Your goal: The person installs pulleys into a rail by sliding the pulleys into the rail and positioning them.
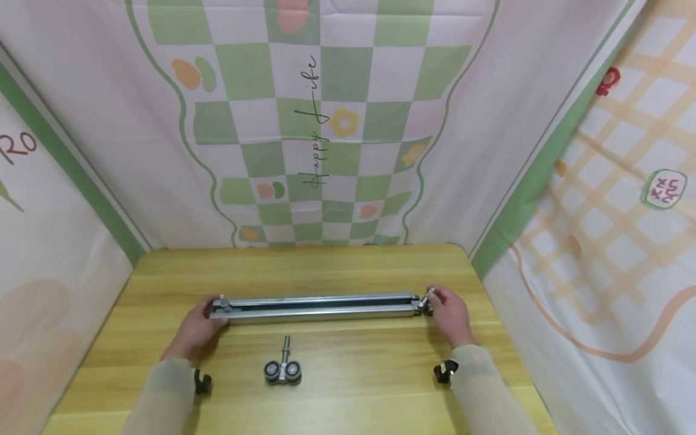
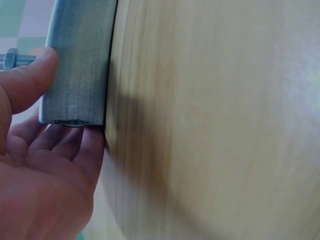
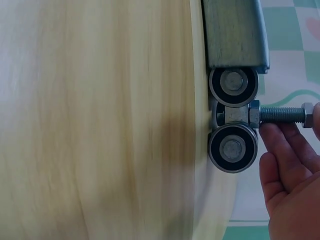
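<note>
Metal rail (image 1: pixel 321 313) sits in left grip (image 1: pixel 197 329), roller (image 3: pixel 236 115) in right grip (image 1: pixel 450 313).

Dark cursive lettering (image 1: pixel 312 116) reading "Happy Life", standing on green-and-white checkered back cloth (image 1: pixel 244 72), running sideways, bottom to top; "Happy" sitting lower, "Life" higher. Dark letters "Ro" (image 1: pixel 19 148) showing on left cloth (image 1: pixel 54 235), slightly tilting, sitting at left edge of head view. Right cloth (image 1: pixel 614 290) bearing green-edged patch (image 1: pixel 664 189); reddish marks inside turning sideways, looking like characters, not reading clearly.
</note>
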Demonstrator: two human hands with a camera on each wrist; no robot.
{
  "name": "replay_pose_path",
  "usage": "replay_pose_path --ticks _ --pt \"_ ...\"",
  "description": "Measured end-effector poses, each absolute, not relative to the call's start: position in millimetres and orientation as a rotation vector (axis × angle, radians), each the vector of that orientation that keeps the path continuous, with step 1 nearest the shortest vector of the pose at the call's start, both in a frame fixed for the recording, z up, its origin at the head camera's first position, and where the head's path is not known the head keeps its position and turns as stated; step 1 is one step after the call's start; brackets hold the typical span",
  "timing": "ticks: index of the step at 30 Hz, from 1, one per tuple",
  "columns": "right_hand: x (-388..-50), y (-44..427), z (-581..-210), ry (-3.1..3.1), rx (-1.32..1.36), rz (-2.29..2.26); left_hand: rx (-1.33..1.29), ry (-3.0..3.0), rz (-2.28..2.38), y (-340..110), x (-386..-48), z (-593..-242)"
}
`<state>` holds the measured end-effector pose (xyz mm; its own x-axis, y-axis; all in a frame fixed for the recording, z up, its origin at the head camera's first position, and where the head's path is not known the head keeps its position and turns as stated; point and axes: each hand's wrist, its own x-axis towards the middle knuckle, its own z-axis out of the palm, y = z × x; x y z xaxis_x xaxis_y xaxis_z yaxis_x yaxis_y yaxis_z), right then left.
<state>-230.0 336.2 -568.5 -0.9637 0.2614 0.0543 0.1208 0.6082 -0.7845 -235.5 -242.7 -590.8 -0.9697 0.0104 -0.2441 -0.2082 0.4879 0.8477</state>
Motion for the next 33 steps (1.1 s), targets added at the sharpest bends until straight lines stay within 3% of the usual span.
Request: replay_pose_path --ticks 33 --pt "-232 321 -562 -2.613 -0.199 1.315 -0.194 2.509 1.485 -243 -235 -590"
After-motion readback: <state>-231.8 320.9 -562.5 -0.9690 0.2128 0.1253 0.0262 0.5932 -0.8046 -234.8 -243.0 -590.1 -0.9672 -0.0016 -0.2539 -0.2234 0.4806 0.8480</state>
